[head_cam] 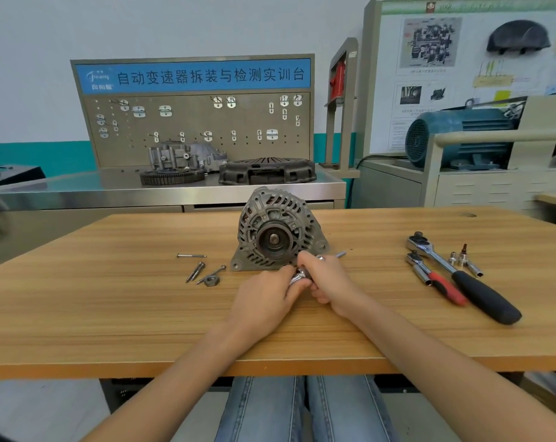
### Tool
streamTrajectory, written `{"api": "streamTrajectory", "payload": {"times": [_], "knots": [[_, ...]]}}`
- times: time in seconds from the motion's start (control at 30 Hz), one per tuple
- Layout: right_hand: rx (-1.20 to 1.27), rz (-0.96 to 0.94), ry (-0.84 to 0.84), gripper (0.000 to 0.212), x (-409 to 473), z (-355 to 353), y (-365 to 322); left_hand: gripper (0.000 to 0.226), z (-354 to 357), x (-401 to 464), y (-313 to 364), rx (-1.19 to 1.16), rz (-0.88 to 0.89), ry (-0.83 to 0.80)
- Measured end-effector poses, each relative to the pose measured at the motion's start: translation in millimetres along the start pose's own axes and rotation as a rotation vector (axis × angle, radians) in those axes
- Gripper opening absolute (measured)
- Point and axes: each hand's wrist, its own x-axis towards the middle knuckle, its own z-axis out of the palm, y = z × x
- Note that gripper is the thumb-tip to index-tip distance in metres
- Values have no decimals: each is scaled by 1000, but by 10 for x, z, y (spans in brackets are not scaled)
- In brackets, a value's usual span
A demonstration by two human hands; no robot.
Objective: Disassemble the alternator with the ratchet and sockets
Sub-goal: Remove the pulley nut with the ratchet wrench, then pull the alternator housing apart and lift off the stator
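Note:
The grey alternator [275, 229] stands upright on the wooden table [110, 314], pulley facing me. Just in front of its lower right, my left hand [270, 295] and my right hand [326, 279] meet around a small chrome ratchet [300, 276]. Fingers of both hands curl round it; its handle tip [341, 254] pokes out to the right behind my right hand. Most of the tool is hidden by the hands. Long bolts [195, 271] and a nut [211, 281] lie loose left of the alternator.
On the table's right lie a large black-handled ratchet [461, 275], a smaller red-handled ratchet [434, 280] and several sockets [463, 261]. Behind the table stands a steel bench [79, 189] with a clutch cover and gear parts. A teal motor [455, 138] sits at back right.

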Motion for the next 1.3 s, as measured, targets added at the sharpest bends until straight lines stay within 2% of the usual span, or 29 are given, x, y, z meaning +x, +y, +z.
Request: {"api": "streamTrajectory", "payload": {"times": [0.17,0.27,0.33,0.47,0.57,0.67,0.87,1.03,1.3], "knots": [[8,-31,134,26,45,69,15,38,38,-23,28,-53,-47,73],[110,47,314,20,112,-332,-10,38,-41,-120,-192,-196,-190,107],[49,65,376,22,130,-632,13,36,-116,-166,-379,-185,-258,130],[-297,-87,333,23,177,-607,129,31,-106,-103,-248,-262,-267,98],[-464,-192,335,27,198,-552,176,22,-10,-51,71,-331,-233,8],[-719,-256,325,23,227,-689,137,23,64,74,318,-356,-246,-63],[-1099,-204,228,27,345,-1022,-111,26,163,344,814,-330,-232,-154],[-1381,-111,159,21,505,-1181,-239,20,331,518,1176,-385,-193,-199],[-1612,-113,71,35,739,-1435,-133,32,491,695,1564,-406,-86,-220]]}}
